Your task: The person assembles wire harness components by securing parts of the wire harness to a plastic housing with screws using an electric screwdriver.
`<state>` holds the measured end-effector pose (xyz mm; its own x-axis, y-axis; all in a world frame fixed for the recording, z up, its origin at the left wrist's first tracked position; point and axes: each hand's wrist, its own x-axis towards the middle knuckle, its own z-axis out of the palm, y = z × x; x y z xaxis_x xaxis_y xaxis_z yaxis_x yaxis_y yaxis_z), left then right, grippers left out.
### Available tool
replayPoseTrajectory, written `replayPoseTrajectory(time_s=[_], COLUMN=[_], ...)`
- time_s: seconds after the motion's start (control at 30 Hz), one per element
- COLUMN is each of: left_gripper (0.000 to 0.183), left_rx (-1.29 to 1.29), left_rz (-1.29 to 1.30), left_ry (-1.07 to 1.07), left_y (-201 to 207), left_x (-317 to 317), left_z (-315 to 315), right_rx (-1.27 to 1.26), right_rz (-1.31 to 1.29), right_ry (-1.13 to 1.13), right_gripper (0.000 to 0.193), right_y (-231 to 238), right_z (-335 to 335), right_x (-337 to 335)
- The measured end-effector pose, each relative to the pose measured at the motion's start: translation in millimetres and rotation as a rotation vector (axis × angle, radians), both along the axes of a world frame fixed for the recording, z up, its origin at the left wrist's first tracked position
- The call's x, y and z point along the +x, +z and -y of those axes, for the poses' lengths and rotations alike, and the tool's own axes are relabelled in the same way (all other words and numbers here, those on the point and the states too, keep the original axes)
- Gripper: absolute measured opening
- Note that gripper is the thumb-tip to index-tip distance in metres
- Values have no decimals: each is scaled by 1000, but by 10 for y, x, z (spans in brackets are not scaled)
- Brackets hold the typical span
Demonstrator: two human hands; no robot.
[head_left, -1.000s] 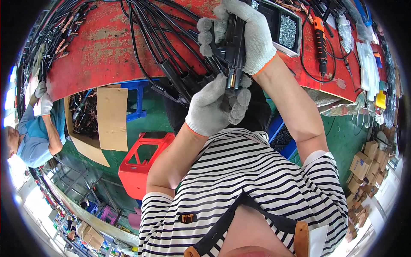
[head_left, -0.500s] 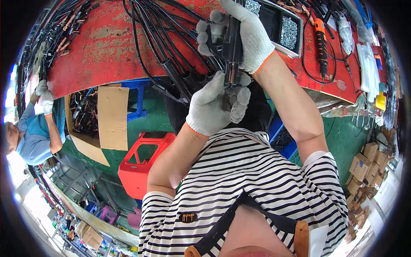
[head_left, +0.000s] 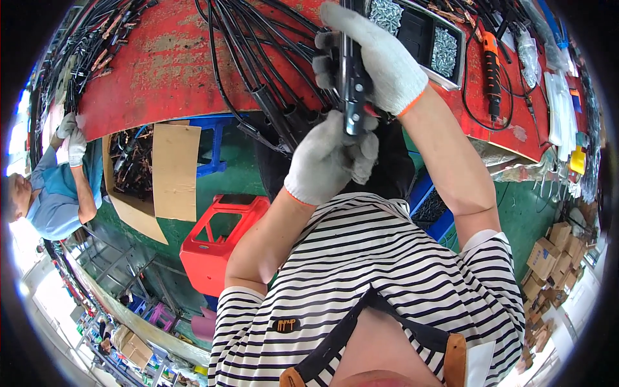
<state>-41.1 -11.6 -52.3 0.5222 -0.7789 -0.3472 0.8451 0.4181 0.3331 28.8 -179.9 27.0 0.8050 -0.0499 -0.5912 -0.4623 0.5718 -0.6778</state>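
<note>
Plainly, the black part (head_left: 351, 84) lies between the person's two gloved hands, its long axis running almost straight out from the chest, with the near end toward the striped shirt (head_left: 380, 258) and the far end over the red table (head_left: 161, 77). The right hand (head_left: 390, 61) is wrapped along its right flank, palm against it and fingertips showing around the left side; the left hand (head_left: 322, 158) is the nearer to the body and grasps the near end, thumb on the left and fingers curled beneath and to the right. Two shiny round spots face up on the part near that end, perhaps screw heads. The table's front edge passes behind the hands, so the near end hangs above the dark trousers. Room is tight on the left, where black cables (head_left: 248, 51) with thick sleeves crowd close, and on the right a tray (head_left: 412, 42) of screws (head_left: 443, 51) stands just past the right hand, the orange-and-black power screwdriver (head_left: 492, 71) further out; toward the lap the space is more open
</note>
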Motion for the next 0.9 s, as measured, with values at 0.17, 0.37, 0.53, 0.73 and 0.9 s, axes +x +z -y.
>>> replayPoseTrajectory(time_s=[0.17,0.37,0.53,0.73,0.9], left_gripper=[36,32,21,23,25], left_rx=[273,513,553,769,732], left_rz=[484,1010,1219,1486,1601], left_ry=[-269,-486,-663,-718,-609], left_y=[-14,-17,304,476,563], left_x=[-88,-205,-114,98,269], left_z=[-61,-254,-290,-170,-33], right_rx=[-542,-1229,-1308,-1646,-2193], right_rz=[268,218,192,361,163], right_ry=[438,939,1046,276,190], right_gripper=[39,79,63,43,31], right_y=[-19,28,194,-40,-494], right_z=[295,277,346,1418,2681], right_x=[-198,-418,-501,114,822])
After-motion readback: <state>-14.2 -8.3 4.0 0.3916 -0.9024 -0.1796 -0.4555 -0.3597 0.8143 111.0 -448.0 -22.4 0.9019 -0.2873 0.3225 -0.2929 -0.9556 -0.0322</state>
